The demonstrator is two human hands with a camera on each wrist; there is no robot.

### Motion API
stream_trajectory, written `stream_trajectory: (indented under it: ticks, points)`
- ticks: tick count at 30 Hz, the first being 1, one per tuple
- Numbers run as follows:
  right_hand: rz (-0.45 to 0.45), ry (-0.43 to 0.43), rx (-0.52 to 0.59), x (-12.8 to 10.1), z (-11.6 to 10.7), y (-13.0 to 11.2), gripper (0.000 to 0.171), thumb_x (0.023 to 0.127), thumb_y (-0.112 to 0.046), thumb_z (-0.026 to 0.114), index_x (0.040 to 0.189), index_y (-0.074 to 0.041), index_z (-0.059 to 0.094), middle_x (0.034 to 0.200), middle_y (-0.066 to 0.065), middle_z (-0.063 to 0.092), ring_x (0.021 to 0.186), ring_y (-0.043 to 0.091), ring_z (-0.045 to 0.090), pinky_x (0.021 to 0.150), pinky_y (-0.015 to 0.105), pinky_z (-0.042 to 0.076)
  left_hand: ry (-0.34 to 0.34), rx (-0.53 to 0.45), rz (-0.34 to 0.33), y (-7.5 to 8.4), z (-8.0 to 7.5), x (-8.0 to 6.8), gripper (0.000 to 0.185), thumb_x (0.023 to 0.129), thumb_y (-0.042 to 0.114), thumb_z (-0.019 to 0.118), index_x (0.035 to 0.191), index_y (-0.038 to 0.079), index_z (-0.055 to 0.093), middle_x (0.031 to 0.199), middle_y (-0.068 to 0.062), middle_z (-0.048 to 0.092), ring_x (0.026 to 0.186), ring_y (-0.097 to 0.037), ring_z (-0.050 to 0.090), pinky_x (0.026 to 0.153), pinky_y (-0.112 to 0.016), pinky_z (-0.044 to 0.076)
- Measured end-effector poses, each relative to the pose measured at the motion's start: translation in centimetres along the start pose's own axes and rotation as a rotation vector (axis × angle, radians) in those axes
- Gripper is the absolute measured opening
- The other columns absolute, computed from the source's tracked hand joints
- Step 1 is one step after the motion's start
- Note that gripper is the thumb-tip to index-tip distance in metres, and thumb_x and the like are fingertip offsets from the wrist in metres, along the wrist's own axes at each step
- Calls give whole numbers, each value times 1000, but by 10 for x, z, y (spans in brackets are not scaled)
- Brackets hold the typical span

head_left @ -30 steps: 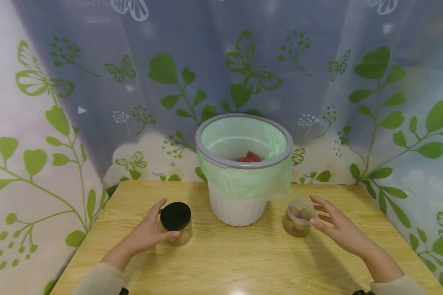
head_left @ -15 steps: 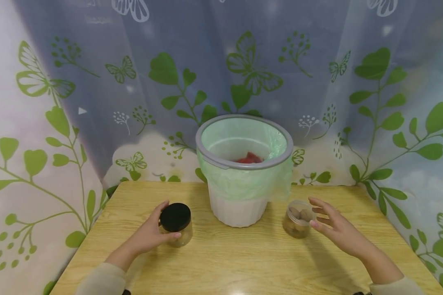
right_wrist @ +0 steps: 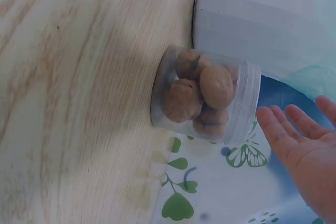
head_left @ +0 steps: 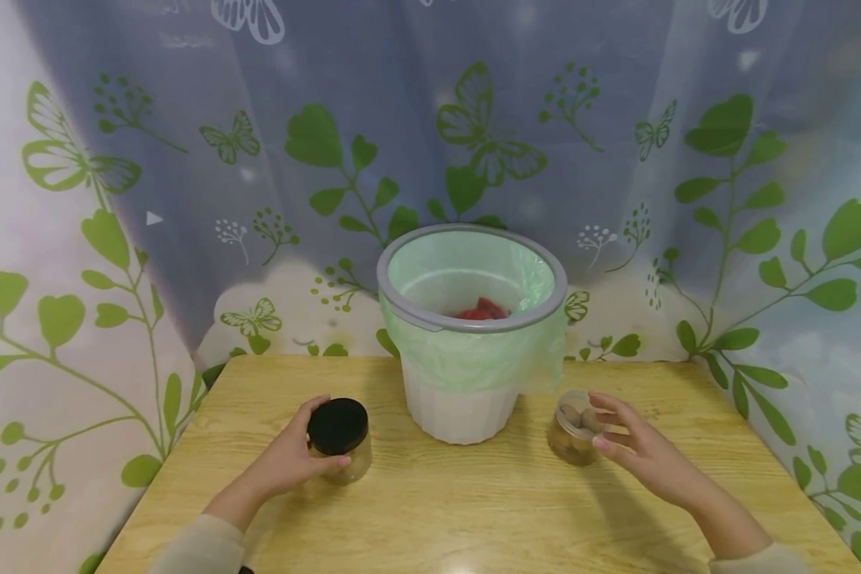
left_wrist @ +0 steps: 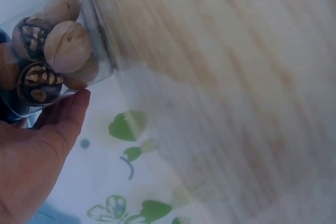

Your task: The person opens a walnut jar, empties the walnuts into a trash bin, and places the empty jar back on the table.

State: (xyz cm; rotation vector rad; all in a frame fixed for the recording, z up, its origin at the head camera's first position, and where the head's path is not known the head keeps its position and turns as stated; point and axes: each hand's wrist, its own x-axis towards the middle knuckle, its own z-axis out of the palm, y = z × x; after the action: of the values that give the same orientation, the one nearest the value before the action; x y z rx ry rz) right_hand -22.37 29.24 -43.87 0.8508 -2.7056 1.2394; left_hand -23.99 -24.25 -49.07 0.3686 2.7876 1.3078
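Note:
On the left of the table stands a clear jar point(head_left: 359, 462) with a black lid point(head_left: 339, 426). My left hand point(head_left: 276, 461) grips it from the left, thumb across the front and fingers behind. In the left wrist view, walnuts point(left_wrist: 68, 46) show through its wall, a couple of them dark with pale pieces. To the right of the bin, a second clear jar point(head_left: 568, 448) stands upright without a lid, holding several walnuts point(right_wrist: 216, 86). My right hand point(head_left: 649, 454) is beside its rim, fingers spread; in the right wrist view the fingertips are just off the rim.
Between the two jars, toward the back, stands a white bin point(head_left: 461, 410) with a grey rim ring and a green liner bag point(head_left: 473, 359). Something red point(head_left: 482, 309) lies inside. A curtain point(head_left: 373, 72) with leaves and butterflies encloses the wooden table point(head_left: 430, 510).
My right hand has moved slightly left, closer to the open jar's rim. The left hand has settled a little closer round the lidded jar. Both jars and the bin keep their places.

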Motion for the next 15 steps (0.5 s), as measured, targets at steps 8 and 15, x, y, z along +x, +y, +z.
stream_trajectory:
  ticks: [8,15]
  points:
    - [-3,-5,9,1,3,-5,60,104,-11,54,156,-4,26,153,22,36,127,37,46,100,39,49,1,-7,-12,5,-1,0,103,78,44,86,154,10,26,152,-24,38,134,-43,45,99,-60,44]
    - [-4,-12,27,1,10,-5,59,104,-11,54,156,-12,28,152,20,37,127,30,47,99,41,49,-1,1,-26,6,1,-4,105,76,46,87,154,9,27,151,-23,40,132,-42,48,97,-58,46]
